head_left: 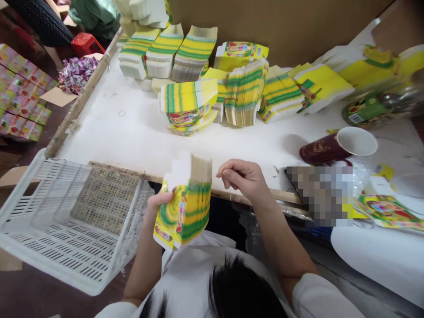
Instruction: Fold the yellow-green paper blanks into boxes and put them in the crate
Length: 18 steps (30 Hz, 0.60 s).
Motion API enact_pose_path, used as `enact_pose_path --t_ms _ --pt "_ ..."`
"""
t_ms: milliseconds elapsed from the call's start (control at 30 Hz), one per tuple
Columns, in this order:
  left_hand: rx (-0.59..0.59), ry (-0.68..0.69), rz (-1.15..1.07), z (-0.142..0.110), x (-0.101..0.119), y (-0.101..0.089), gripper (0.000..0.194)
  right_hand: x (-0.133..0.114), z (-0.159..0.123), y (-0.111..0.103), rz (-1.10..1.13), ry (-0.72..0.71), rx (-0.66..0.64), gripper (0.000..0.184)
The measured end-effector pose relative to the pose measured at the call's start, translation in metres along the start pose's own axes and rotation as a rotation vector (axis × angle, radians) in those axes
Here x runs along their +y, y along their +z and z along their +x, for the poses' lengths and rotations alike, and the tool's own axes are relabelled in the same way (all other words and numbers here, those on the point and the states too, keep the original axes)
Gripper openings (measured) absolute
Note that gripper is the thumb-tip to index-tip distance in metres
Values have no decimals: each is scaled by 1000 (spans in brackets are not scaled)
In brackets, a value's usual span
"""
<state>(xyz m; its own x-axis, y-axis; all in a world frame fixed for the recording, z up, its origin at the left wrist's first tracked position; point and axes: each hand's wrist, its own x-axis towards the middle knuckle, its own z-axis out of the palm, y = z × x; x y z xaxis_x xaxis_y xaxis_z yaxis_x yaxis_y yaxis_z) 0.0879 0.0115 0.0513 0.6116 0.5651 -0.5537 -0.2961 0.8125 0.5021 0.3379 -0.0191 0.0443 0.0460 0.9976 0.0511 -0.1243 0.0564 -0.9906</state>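
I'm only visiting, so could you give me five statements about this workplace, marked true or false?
1. The left hand holds a stack of cartons. True.
2. The right hand is touching the burgundy mug. False: the right hand is apart from the burgundy mug, near the held stack.
3. More carton stacks lie on the white table. True.
4. The white basket is on the person's right. False: the white basket is on the left.
5. A red stool is beyond the table's left edge. True.
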Motion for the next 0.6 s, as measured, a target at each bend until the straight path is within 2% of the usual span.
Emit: enact_pose_path --t_ms 67,200,333,400,433,467,533,567,600 --pt "-76 -68 30 -1 -7 4 51 3 6 0 90 -29 148 33" --pt "-218 -111 120 9 -21 12 75 4 14 -3 291 -128 424 40" --pt "-319 -182 210 18 -30 19 92 -4 17 -21 451 -177 573 41" --pt "-375 -226 209 18 -33 18 95 -7 13 -33 426 -184 619 38" --pt "-388 -236 193 17 -33 14 94 -7 9 -38 366 -173 610 37" --pt "-386 -239 168 15 -33 9 92 -6 2 -40 281 -116 546 36" --pt "-339 -220 93 8 -30 -6 83 1 -18 -38 98 120 281 34" --pt "-305 -204 47 4 -27 -15 77 7 -30 -34 16 296 95 33" --pt "-273 -187 1 0 -24 -25 73 15 -43 -29 -25 431 -36 32"
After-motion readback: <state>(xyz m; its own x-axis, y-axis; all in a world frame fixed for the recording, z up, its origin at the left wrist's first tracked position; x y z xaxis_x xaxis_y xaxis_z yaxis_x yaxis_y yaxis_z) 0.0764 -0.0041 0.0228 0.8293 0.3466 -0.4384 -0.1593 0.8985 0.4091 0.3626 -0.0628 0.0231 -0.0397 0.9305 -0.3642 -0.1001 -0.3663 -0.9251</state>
